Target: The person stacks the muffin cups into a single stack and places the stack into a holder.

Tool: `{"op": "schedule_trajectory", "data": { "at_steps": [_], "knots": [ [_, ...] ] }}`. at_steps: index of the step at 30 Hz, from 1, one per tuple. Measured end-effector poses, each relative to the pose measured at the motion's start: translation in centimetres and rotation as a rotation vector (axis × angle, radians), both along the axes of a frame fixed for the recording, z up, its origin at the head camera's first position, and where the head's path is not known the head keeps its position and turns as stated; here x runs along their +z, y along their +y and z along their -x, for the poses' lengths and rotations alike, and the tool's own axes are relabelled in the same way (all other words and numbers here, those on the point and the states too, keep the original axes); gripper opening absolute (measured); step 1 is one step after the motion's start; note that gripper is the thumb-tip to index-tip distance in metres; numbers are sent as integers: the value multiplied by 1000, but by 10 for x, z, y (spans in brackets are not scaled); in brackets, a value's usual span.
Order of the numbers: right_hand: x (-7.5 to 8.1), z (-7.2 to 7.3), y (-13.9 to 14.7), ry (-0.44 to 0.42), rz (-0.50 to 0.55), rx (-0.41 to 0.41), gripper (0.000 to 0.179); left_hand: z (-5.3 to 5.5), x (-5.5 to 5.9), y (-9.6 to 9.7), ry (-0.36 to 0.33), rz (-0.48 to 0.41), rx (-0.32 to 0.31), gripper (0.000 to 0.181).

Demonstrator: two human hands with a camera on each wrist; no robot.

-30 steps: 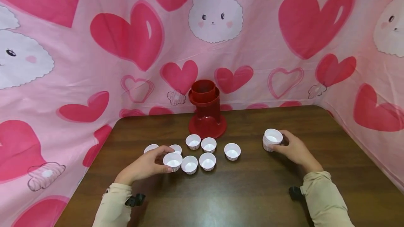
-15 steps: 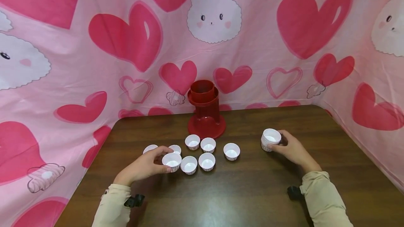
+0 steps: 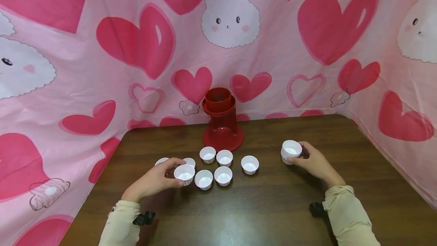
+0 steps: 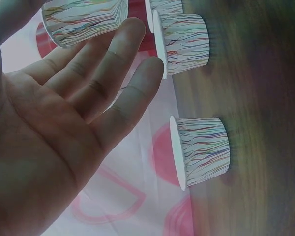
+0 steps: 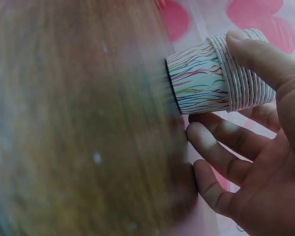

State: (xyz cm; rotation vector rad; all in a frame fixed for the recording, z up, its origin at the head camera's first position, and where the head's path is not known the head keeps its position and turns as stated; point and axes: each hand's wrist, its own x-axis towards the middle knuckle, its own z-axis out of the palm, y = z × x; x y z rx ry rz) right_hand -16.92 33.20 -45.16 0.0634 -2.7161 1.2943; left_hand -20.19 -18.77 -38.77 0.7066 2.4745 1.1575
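Note:
My left hand (image 3: 155, 179) pinches a white paper baking cup (image 3: 184, 174) by its side, between thumb and fingers, at the left of the cup group. In the left wrist view, that cup (image 4: 86, 22) shows wavy coloured lines and is cut off by the top edge. On the right, my right hand (image 3: 315, 162) grips a stack of the same cups (image 3: 291, 155) round its rims. In the right wrist view, the stack (image 5: 201, 81) has several nested rims under my thumb, and its base is right at the tabletop.
Several single baking cups stand upright in the middle, among them one (image 3: 203, 180) beside the held cup and one (image 3: 250, 165) farther right. A red stand with a tube (image 3: 223, 124) is behind them on the wooden table (image 3: 246, 212). Pink heart-patterned cloth (image 3: 273, 56) hangs around the table.
Both hands keep their holds and stay nearly still. The head view has shifted very slightly.

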Motion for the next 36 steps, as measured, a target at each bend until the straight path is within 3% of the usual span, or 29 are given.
{"op": "schedule_trajectory", "data": {
  "at_steps": [6, 16, 22, 30, 36],
  "knots": [
    [3, 0, -3, -22, -4, -14, 64, 0, 0, 0, 8, -18, 4, 54],
    [0, 1, 3, -72, 111, -32, 60, -2, -3, 0, 7, -45, -1, 52],
    [2, -1, 4, -103, 126, -44, 62, -2, -2, 0, 10, -39, 1, 52],
    [2, -4, 3, -103, 140, -38, 62, -2, 0, 1, 16, -25, 5, 53],
    [0, -3, 3, -58, 170, 13, 57, -1, 0, 2, 21, -17, 0, 54]
  ]
}}
